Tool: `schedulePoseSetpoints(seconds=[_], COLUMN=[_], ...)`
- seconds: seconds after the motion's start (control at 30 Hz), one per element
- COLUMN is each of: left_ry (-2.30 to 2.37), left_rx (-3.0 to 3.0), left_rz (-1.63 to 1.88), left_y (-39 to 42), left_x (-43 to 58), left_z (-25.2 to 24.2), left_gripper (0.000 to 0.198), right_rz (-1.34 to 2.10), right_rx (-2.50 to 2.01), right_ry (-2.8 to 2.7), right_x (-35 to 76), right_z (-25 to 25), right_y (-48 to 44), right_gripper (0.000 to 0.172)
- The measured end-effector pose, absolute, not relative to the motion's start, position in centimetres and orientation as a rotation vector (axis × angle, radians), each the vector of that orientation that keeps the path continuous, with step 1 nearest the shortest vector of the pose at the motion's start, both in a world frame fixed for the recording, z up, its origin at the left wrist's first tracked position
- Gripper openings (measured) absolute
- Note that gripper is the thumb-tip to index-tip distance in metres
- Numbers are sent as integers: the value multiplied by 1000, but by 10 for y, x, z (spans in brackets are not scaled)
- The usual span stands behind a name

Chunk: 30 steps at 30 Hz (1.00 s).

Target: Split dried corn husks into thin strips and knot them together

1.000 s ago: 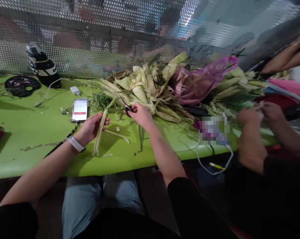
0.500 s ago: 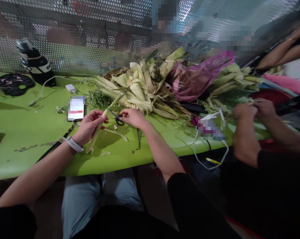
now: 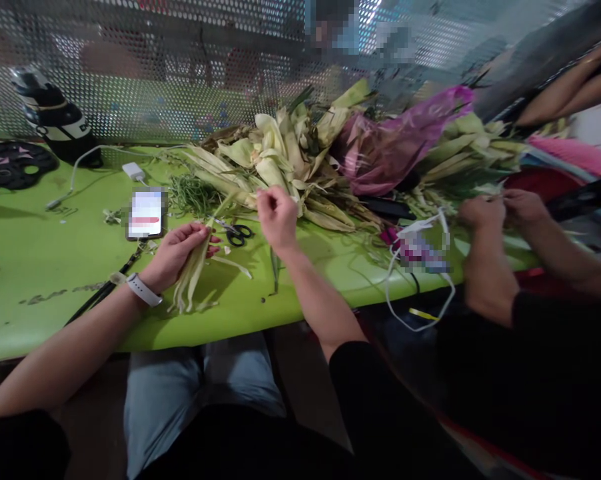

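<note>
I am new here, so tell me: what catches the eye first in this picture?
A big pile of corn husks fills the middle of the green table, a pink bag on its right. Nearer, the left hand holds pale husk strips, and black scissors lie beside them.

A slender, pale-green corn ear (image 3: 193, 267) lay slanted in the closed left grip (image 3: 178, 252), its loose husk strips splaying out below. Black-handled scissors (image 3: 237, 234) lay flat on the green counter (image 3: 55, 280), between that grip and the raised right grip (image 3: 278, 215).
</note>
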State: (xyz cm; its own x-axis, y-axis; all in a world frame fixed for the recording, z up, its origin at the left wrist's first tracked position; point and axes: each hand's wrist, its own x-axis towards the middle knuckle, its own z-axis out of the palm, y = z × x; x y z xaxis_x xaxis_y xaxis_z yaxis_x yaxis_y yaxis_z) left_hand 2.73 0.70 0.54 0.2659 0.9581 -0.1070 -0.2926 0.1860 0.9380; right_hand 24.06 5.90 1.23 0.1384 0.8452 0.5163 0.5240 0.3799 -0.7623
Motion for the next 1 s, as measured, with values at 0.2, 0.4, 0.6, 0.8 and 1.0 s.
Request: schedulePoseSetpoints(seconds=[0.2, 0.4, 0.6, 0.8, 1.0], left_ry=[803, 801, 996, 995, 1001], left_rx=[827, 843, 1094, 1209, 1230], left_rz=[1231, 1245, 1303, 1224, 1183], left_y=[14, 15, 17, 17, 17], left_x=[25, 25, 22, 20, 20], left_z=[1, -4, 2, 4, 0], left_gripper=[7, 11, 20, 20, 21], right_rz=[892, 1281, 1231, 764, 687], right_rx=[-1133, -902, -945, -1038, -1056], right_ry=[-1633, -1862, -1820, -1859, -1862], right_x=[232, 190, 200, 208, 207], right_z=[13, -2, -2, 1, 4], right_y=[53, 23, 29, 29, 25], right_gripper=[45, 44, 39, 32, 25])
